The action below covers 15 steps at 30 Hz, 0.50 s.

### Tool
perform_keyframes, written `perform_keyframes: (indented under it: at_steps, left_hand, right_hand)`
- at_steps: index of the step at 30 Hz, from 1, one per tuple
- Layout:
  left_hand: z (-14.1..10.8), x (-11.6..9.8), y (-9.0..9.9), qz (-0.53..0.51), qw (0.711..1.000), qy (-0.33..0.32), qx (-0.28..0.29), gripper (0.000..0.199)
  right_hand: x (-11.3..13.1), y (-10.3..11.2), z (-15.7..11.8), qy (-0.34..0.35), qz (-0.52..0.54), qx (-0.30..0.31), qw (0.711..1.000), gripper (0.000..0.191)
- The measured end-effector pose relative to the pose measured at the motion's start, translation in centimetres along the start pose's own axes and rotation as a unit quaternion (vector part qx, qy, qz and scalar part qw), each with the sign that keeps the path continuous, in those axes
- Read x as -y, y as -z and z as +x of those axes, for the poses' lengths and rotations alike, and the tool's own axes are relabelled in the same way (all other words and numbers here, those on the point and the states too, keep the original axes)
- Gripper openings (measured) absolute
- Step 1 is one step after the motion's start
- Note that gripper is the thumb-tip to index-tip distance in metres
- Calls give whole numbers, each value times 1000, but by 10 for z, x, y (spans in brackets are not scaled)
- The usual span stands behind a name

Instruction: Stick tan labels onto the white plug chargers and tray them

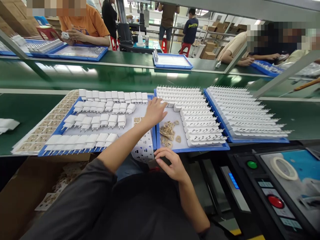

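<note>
My left hand (155,111) reaches over the gap between two blue trays, its fingertips on a white charger plug (171,104) at the near end of the rows in the middle tray (200,149). My right hand (170,164) is curled at that tray's front corner, pinching the edge of a white sticker sheet (143,148) full of punched-out holes. A small pile of beige labels (168,131) lies on the middle tray's bare part. The left tray (65,151) holds several rows of white chargers (100,116).
A third blue tray (262,140) of chargers stands at the right. Beige label sheets (40,133) lie left of the left tray. At the lower right is a machine panel with a green button (252,164), a red button (275,201) and a tape roll (283,168). Other people work across the green belt (100,76).
</note>
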<state>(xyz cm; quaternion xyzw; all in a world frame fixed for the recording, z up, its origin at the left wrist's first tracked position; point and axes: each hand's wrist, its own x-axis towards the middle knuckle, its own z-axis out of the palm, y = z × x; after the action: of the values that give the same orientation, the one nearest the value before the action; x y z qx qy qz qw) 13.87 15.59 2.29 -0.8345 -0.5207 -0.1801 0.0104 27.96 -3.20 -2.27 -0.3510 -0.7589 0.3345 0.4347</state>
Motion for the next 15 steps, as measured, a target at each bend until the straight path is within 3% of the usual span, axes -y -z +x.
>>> perform_keyframes:
  at_steps: [3,7,10,15]
  left_hand:
    - [52,-26,-22,-21,999,-48,9,57]
    - [80,-45,-44,-50,997,-47,19,38]
    - [72,-48,-39,-65,997,-45,2,25]
    - [23,-32,3,-133,990,-39,-8,12]
  right_hand:
    - [2,1,-4,2,-11,-18,1000,9]
    - [0,8,-15,-26,-24,-45,998,10]
    - [-7,14,-19,-40,-14,-76,996,9]
    - [-18,14,-9,-49,33,-122,991,7]
